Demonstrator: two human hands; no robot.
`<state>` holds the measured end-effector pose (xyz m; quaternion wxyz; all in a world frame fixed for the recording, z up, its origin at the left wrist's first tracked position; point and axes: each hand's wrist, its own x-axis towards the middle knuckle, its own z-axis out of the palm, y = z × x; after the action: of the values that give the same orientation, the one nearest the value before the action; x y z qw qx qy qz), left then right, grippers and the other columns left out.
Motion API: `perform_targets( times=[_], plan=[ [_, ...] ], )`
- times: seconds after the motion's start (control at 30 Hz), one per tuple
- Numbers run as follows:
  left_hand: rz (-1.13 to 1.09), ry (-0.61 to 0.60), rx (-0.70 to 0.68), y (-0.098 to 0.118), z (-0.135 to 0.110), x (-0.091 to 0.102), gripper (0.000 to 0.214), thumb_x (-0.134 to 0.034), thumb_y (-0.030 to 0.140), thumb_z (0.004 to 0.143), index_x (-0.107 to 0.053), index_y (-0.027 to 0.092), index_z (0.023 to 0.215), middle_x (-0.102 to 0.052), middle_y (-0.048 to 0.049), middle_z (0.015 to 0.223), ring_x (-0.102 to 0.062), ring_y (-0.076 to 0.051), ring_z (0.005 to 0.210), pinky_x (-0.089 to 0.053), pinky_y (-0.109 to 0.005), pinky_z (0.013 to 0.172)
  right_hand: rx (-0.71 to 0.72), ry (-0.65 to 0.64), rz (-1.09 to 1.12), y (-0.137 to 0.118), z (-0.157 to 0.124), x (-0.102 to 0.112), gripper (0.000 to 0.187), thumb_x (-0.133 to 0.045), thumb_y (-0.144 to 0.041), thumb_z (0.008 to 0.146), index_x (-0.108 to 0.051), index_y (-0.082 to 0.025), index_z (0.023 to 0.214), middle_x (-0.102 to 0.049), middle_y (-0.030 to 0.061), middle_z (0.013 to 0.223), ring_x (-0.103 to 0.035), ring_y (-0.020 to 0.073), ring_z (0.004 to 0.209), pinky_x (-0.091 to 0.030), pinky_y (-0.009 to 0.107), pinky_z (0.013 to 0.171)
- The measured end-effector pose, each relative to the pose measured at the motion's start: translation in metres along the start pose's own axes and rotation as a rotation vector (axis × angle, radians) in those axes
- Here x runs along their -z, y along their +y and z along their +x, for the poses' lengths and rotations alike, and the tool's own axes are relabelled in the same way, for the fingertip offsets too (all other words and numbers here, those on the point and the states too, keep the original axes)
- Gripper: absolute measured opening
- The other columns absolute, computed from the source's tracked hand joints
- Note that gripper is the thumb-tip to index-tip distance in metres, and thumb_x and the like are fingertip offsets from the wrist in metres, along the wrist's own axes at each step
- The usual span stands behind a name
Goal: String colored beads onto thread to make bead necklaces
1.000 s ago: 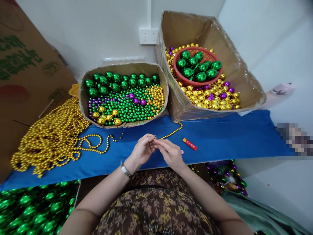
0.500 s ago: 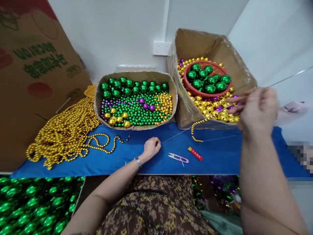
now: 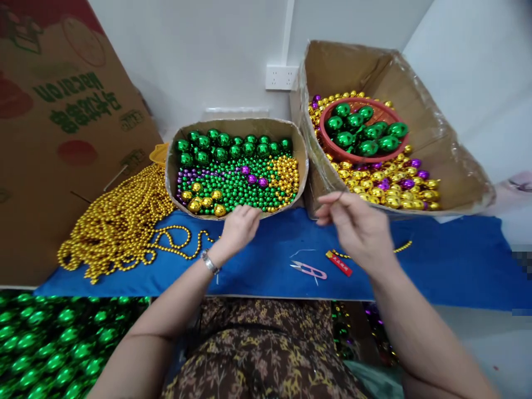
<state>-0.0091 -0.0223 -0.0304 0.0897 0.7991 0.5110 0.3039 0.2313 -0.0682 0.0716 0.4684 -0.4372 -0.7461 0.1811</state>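
The short gold bead strand (image 3: 403,247) lies on the blue cloth (image 3: 461,249), right of the frame's center, its middle hidden behind the right hand (image 3: 361,230). That hand hangs in front of the near wall of the large carton (image 3: 436,105), thumb and forefinger drawn narrowly together; I cannot tell what, if anything, sits between them (a thin dark line shows near the tips, but it is blurred).

The left hand (image 3: 241,224), with a silver wristband (image 3: 210,261), is at the near rim of the oval carton (image 3: 233,124) in the middle of the frame. Its fingers are curled, knuckles up, and whether they hold something cannot be told. Inside that carton are small beads (image 3: 241,194) in green, purple and gold, with larger green balls (image 3: 222,154) along the back.

Below center, pink-handled snips (image 3: 313,271) lie on the cloth, a bit of white thread (image 3: 302,252) just above them and a red packet (image 3: 339,263) to their right. At upper right, a red bowl (image 3: 384,113) of green balls rests on gold and purple beads in the large carton. A heap of gold strands (image 3: 120,224) spreads at center left.
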Motion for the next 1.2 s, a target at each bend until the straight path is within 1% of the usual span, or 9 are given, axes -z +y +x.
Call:
perform_targets(
  times=[0.1,0.2,0.37,0.53,0.63,0.7,0.8,1.03,1.2],
  plan=[
    [0.208,-0.238,0.053,-0.024,0.029,0.016,0.025,-0.047,0.019,0.089,-0.072,0.016,0.088,-0.065,-0.0147,0.084,-0.057,-0.026,0.084,-0.040,-0.036,0.078,-0.051,-0.113,0.032,0.015,-0.023,-0.033,0.023,-0.039,-0.029,0.100,-0.059,-0.025,0.108,-0.062,-0.0034,0.072,-0.061,0.0072,0.055,-0.052,0.019,0.055],
    [0.245,-0.459,0.094,-0.041,0.050,0.017,0.018,-0.056,0.018,0.082,-0.074,0.019,0.078,-0.066,-0.0108,0.075,-0.059,-0.024,0.076,-0.041,-0.033,0.071,-0.048,-0.154,-0.019,0.024,-0.038,-0.055,0.026,-0.037,-0.028,0.100,-0.059,-0.022,0.110,-0.060,-0.0026,0.069,-0.060,0.0089,0.057,-0.051,0.020,0.057],
    [0.189,-0.492,0.114,-0.051,0.062,0.011,0.024,-0.061,0.006,0.069,-0.075,0.020,0.082,-0.070,-0.0091,0.083,-0.062,-0.023,0.077,-0.043,-0.031,0.071,-0.127,-0.211,-0.086,0.033,-0.058,-0.069,0.030,-0.035,-0.027,0.100,-0.056,-0.018,0.119,-0.064,-0.0001,0.071,-0.065,0.0120,0.065,-0.052,0.023,0.065],
    [0.044,-0.389,0.182,-0.046,0.056,0.018,0.020,-0.057,0.014,0.080,-0.072,0.016,0.093,-0.070,-0.0111,0.095,-0.063,-0.023,0.087,-0.048,-0.034,0.076,-0.138,-0.236,-0.094,0.044,-0.074,-0.076,0.029,-0.035,-0.029,0.100,-0.061,-0.019,0.108,-0.070,0.0033,0.077,-0.068,0.0144,0.068,-0.053,0.023,0.066],
    [-0.610,-0.190,0.370,-0.032,0.042,0.023,0.022,-0.055,0.025,0.088,-0.067,0.015,0.103,-0.069,-0.0094,0.095,-0.066,-0.018,0.083,-0.052,-0.031,0.074,-0.092,-0.217,-0.160,0.049,-0.079,-0.080,0.028,-0.037,-0.028,0.099,-0.063,-0.019,0.103,-0.074,0.0057,0.091,-0.071,0.0165,0.079,-0.053,0.025,0.072],
    [-1.122,-0.072,0.498,-0.021,0.030,0.024,0.020,-0.063,0.026,0.083,-0.068,0.014,0.099,-0.068,-0.0067,0.087,-0.067,-0.016,0.079,-0.054,-0.030,0.074,-0.062,-0.210,-0.208,0.050,-0.081,-0.083,0.028,-0.037,-0.026,0.099,-0.064,-0.019,0.103,-0.074,0.0063,0.096,-0.071,0.0170,0.083,-0.053,0.025,0.076],
    [-1.450,-0.015,0.598,-0.007,0.015,0.025,0.020,-0.073,0.022,0.075,-0.071,0.011,0.092,-0.068,-0.0054,0.081,-0.067,-0.014,0.075,-0.055,-0.027,0.073,-0.031,-0.208,-0.254,0.051,-0.082,-0.085,0.029,-0.036,-0.025,0.100,-0.065,-0.019,0.102,-0.075,0.0067,0.095,-0.071,0.0161,0.083,-0.053,0.024,0.078],
    [-1.489,0.057,0.634,-0.001,0.007,0.024,0.021,-0.080,0.020,0.068,-0.074,0.013,0.086,-0.072,-0.0059,0.090,-0.066,-0.011,0.071,-0.055,-0.024,0.069,0.011,-0.206,-0.336,0.053,-0.082,-0.085,0.028,-0.038,-0.022,0.099,-0.066,-0.019,0.101,-0.075,0.0066,0.092,-0.071,0.0147,0.079,-0.051,0.022,0.075],
    [-1.241,0.124,0.494,-0.001,0.001,0.017,0.024,-0.080,0.025,0.069,-0.074,0.017,0.091,-0.072,-0.0044,0.088,-0.064,-0.011,0.075,-0.053,-0.025,0.074,0.014,-0.237,-0.398,0.054,-0.084,-0.087,0.028,-0.038,-0.022,0.099,-0.066,-0.018,0.102,-0.075,0.0065,0.092,-0.071,0.0149,0.079,-0.050,0.021,0.073]
  ],
)
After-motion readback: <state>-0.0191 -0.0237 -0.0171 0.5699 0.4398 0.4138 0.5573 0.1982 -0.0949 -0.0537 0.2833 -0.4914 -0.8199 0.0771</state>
